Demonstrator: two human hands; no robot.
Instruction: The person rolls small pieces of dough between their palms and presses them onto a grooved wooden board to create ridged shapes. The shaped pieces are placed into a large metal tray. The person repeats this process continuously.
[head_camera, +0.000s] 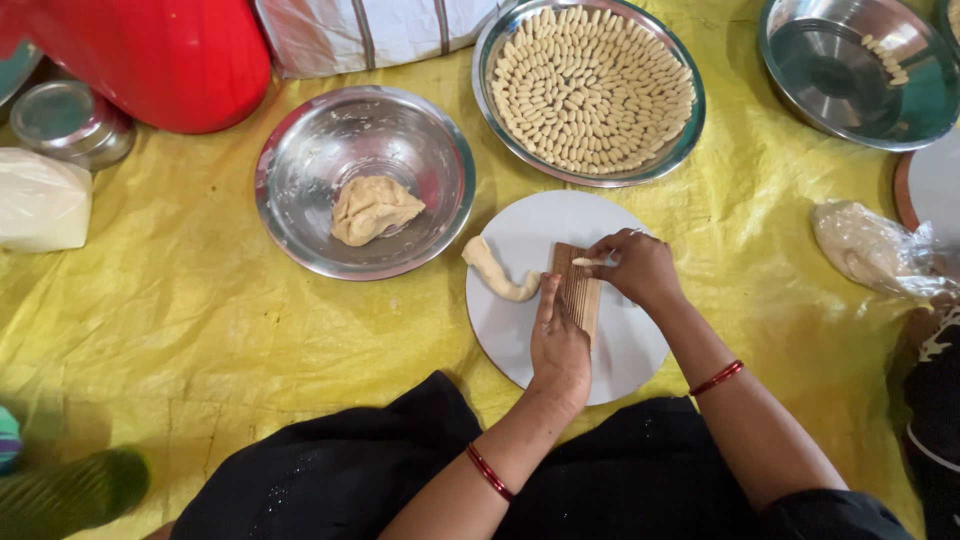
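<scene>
A small ridged wooden board (579, 288) lies on a round white plate (520, 235) in front of me. My left hand (558, 345) rests on the board's left edge and holds it flat. My right hand (638, 266) pinches a small piece of dough (587, 262) against the board's top end. A rope of dough (497, 271) lies curled on the plate just left of the board. Both wrists wear red bangles.
A steel bowl (300, 160) to the left holds a lump of dough (370, 208). A steel tray (690, 135) behind the plate is filled with several shaped dough pieces. Another steel bowl (830, 70) sits far right. A red container (165, 55), a bagged dough (868, 248) and yellow sheeting (180, 310) surround them.
</scene>
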